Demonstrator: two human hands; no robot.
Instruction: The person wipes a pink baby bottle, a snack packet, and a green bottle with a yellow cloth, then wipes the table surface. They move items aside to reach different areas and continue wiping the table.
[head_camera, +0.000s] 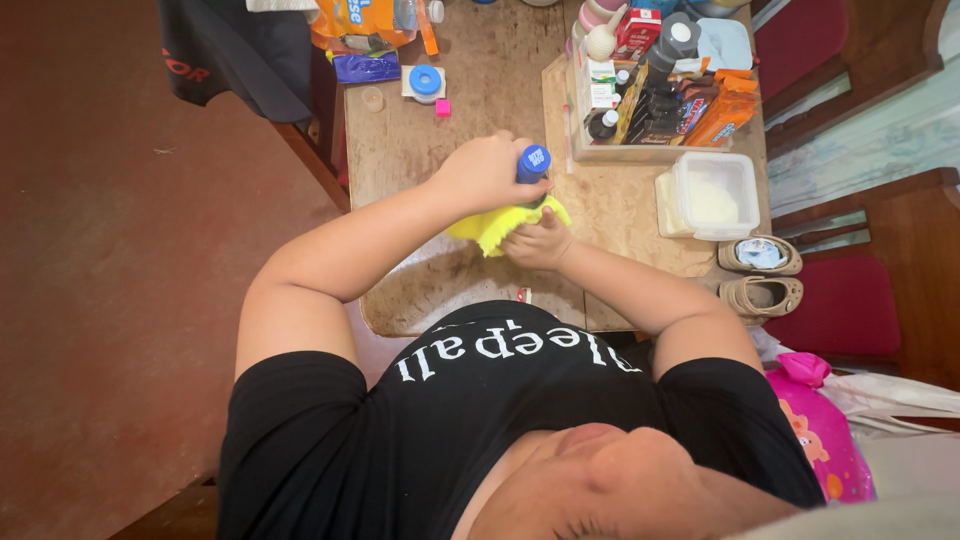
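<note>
Bare desk (470, 90) lay open beyond 2 hands: left (487, 170) gripped a blue-capped bottle (533, 163), right (538, 243) pinched yellow cloth (497, 225) (near front edge).

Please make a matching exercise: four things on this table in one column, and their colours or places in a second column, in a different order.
Things:
1. cloth
2. bottle cap
3. plastic box
4. small shoes

Descriptions:
A. clear, with a white lid, beside the tray
B. yellow, between both hands
C. beige, at the table's edge
D. blue, at the top of the bottle in one hand

Pairs: 1-B, 2-D, 3-A, 4-C
</note>
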